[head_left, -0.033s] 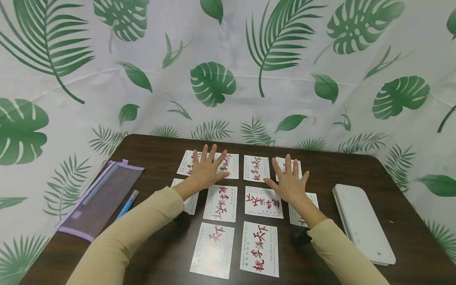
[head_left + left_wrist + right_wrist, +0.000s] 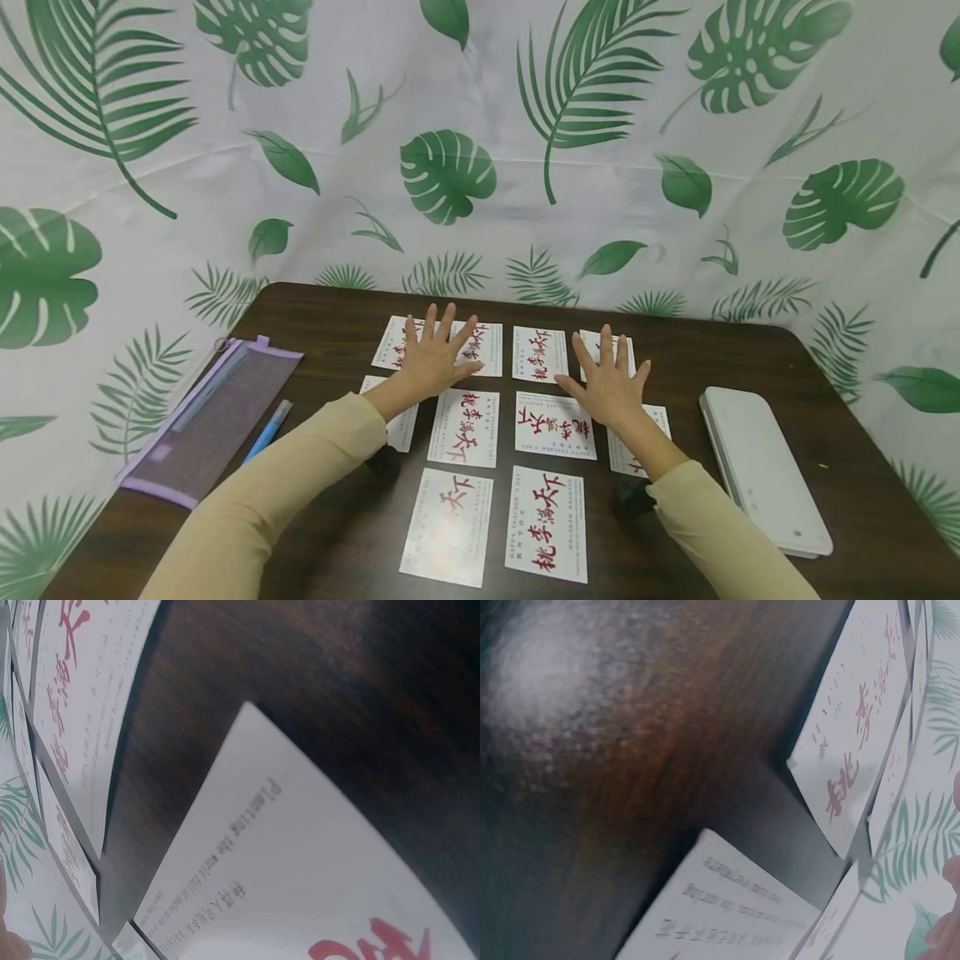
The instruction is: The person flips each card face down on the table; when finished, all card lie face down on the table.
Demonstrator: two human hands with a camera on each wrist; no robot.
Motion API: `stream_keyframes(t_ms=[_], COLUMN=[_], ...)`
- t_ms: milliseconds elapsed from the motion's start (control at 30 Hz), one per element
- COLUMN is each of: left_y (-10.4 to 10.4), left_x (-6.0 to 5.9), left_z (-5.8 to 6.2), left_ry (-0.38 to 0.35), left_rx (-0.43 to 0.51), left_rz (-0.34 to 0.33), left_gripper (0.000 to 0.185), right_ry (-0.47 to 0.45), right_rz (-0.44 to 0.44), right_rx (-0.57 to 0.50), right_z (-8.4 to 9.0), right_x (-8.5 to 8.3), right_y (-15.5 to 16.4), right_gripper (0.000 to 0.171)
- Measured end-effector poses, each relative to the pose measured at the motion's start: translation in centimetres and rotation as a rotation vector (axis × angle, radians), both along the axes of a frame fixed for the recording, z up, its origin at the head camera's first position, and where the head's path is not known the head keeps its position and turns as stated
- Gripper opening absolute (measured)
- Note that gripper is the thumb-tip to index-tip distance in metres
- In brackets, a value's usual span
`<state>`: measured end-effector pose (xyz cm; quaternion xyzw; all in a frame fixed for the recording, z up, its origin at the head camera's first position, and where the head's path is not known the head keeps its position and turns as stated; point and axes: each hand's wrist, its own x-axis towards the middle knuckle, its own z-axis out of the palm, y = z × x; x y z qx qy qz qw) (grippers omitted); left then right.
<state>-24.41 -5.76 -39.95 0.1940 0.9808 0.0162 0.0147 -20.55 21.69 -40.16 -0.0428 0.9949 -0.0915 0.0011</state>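
Observation:
Several white cards with red Chinese characters are laid out in rows on the dark wooden table. My left hand [image 2: 433, 360], fingers spread and straight, is over the back-left cards and partly covers a card [image 2: 390, 343] there. On the other side my right hand [image 2: 611, 390] is spread the same way, over a back-right card [image 2: 588, 342] and a sideways card [image 2: 551, 427]. Whether either palm touches the cards I cannot tell. Nearest me lie a glossy card [image 2: 447, 529] and another card [image 2: 546, 525]. The left wrist view shows a card corner [image 2: 247, 825] close up; the right wrist view shows a card [image 2: 855, 735].
A purple mesh zip pouch [image 2: 225, 417] lies at the table's left, with a blue pen [image 2: 267, 432] beside it. A long white case [image 2: 765, 471] lies at the right. Behind the table [image 2: 322, 317] hangs a white cloth [image 2: 360, 258] with green leaves.

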Motion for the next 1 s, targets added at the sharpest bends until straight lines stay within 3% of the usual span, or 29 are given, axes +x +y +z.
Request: stream_keyframes(t_ms=[200, 333, 467, 567, 700, 1000], left_y=[-0.3, -0.9, -2.3, -3.7, -5.3, -7.9], left_x=[-0.4, -0.9, -1.5, -2.0, -2.7, -3.8], left_z=[0.3, 1.0, 1.7, 2.0, 2.1, 2.4], left_ry=[0.005, -0.01, -0.01, 0.024, 0.034, -0.056], left_rx=[0.022, 0.078, 0.218, 0.319, 0.423, 0.508], left_rz=[0.003, 0.02, 0.054, 0.065, 0.08, 0.157], left_gripper=[0.077, 0.077, 0.076, 0.074, 0.071, 0.065], right_ry=[0.01, 0.086, 0.221, 0.258, 0.23, 0.083], right_rz=[0.0, 0.014, 0.059, 0.092, 0.081, -0.004], right_rx=[-0.014, -0.081, -0.234, -0.393, -0.566, -0.913], right_z=[0.2, 0.5, 0.7, 0.9, 1.1, 0.6], right_x=[-0.3, -0.7, -1.5, -2.2, -3.0, -5.1], right_y=[0.0, -0.3, -1.7, -3.3, -5.7, -11.3], right_gripper=[0.077, 0.072, 0.061, 0.053, 0.046, 0.035])
